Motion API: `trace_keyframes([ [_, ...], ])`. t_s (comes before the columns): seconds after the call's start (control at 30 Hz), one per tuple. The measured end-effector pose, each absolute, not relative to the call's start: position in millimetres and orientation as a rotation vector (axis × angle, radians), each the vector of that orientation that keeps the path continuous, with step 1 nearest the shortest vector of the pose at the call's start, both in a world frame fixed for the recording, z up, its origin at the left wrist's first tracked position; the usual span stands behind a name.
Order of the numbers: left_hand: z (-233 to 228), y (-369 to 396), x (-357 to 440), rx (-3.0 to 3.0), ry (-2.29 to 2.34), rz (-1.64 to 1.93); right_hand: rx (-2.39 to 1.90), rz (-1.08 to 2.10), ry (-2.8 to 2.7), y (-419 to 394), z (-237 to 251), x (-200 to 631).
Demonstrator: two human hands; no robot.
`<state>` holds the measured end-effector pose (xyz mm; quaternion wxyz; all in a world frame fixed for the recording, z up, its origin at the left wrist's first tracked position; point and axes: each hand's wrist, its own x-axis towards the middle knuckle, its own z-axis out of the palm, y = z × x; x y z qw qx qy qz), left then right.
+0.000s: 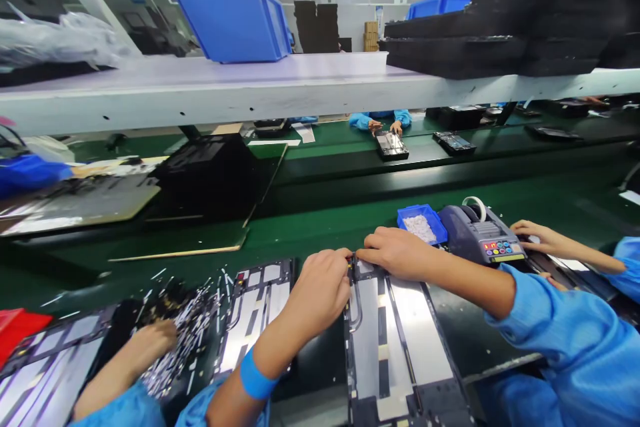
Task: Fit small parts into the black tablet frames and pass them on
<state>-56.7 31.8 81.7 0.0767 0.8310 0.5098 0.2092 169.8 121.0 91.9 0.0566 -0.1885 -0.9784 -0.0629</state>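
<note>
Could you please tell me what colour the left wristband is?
The wristband is bright blue, shown best in the head view.

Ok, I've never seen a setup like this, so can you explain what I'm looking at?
Sure. There's no machine doing the handling, just a person's bare hands, in one picture from a camera worn on the head, looking forward and down. The left hand, with a blue wristband, and the right hand meet at the far end of a flat panel. I can't tell whether they pinch anything small there. On the bench are a similar panel, a pile of thin strips, a blue tray of small white pieces and a tape dispenser. The hands at far left and far right are other people's.
</note>
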Motion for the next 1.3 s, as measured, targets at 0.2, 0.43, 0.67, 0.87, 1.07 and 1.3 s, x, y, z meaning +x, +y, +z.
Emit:
trace_keyframes([
  [0.2, 95, 42, -61, 2.034, 1.566, 0.842, -0.573, -0.164, -2.961, 124, 92, 170],
  [0.43, 99, 67, -57, 1.862, 1.564, 0.614, -0.555, -0.165, -2.930, 127, 86, 170],
  [0.67, 98, 82, -51, 1.869, 1.578, 0.517, -0.579, -0.121, -2.932, 128, 85, 170],
  [0.87, 96, 85, -46, 1.879, 1.623, 0.490, -0.568, -0.122, -2.923, 129, 84, 170],
  [1.07, 96, 86, -45, 1.922, 1.640, 0.452, -0.555, -0.121, -2.920, 129, 83, 170],
  [1.3, 92, 77, -40, 2.026, 1.749, 0.509, -0.554, -0.105, -2.929, 129, 84, 170],
])
